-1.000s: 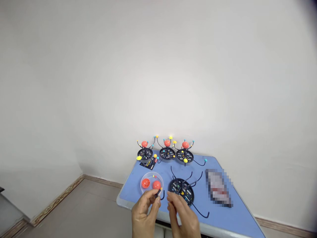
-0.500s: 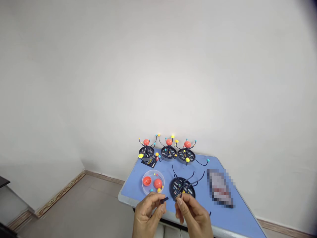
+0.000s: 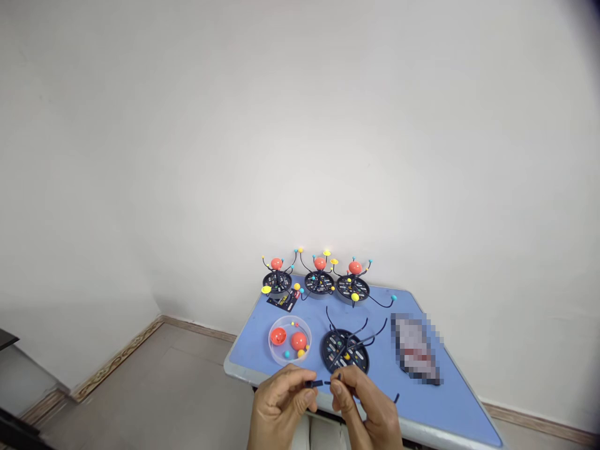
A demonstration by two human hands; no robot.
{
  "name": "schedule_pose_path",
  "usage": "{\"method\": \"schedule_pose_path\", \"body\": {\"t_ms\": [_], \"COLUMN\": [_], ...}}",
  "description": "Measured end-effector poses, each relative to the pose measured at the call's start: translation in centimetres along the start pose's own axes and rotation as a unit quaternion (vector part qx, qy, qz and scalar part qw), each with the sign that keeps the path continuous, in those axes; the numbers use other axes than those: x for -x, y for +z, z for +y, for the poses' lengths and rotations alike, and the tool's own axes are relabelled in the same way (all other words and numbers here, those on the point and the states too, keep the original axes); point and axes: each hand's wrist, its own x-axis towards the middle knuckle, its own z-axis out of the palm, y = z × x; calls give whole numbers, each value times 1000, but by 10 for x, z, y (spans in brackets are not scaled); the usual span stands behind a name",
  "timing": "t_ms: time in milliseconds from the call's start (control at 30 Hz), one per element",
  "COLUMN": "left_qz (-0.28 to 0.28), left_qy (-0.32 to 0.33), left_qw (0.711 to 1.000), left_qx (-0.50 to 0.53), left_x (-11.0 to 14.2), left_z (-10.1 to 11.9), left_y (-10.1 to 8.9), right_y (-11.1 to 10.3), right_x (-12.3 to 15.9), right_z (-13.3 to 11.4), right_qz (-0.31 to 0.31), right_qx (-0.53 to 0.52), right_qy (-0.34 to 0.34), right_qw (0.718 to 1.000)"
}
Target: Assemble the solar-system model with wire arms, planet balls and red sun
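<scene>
Near the table's front edge, my left hand (image 3: 277, 406) pinches a small black plastic connector (image 3: 318, 383) between thumb and fingers. My right hand (image 3: 365, 406) is closed on a thin black rod (image 3: 327, 382), whose short end points left at the connector, with a small gap apparently between them. A dark tip that sticks out right of my right hand may be the rod's other end. Just beyond my hands stands a round black base (image 3: 334, 340) with printed labels and several curved black rods rising from its middle.
A clear round dish (image 3: 270, 347) holds red half-shells and small coloured balls. Three finished-looking planet models (image 3: 276, 282) line the back of the blue table (image 3: 253, 350) by the wall. A black card (image 3: 282, 300) lies before them; a blurred-out packet (image 3: 417, 350) lies right.
My right hand has turned the rod so its end now points at the connector in my left hand. The view has tilted slightly, shifting the table's things upward.
</scene>
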Motion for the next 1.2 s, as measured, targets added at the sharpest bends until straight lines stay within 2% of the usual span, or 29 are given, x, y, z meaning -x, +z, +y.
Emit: {"method": "schedule_pose_path", "body": {"t_ms": [333, 633, 733, 833, 1067, 1200], "left_qz": [0, 2, 5, 1, -5, -4], "left_qy": [-14, -95, -70, -16, 78, 84], "left_qw": [1000, 993, 996, 1000, 995, 994], "left_qx": [11, 76, 51, 5, -57, -63], "left_x": [-9, -8, -9, -10, -6, -3], "left_z": [19, 17, 18, 20, 17, 13], "left_y": [5, 7, 8, 10, 15, 18], "right_y": [-2, 1, 3, 4, 10, 13], "right_x": [2, 3, 4, 5, 12, 14], "right_z": [2, 3, 4, 5, 4, 1], "right_qz": [-7, 3, 13, 24, 58, 80], "right_qx": [2, 0, 0, -4, -38, -66], "right_qy": [4, 11, 10, 23, 138, 166], "right_qw": [1000, 1000, 1000, 999, 988, 981]}}
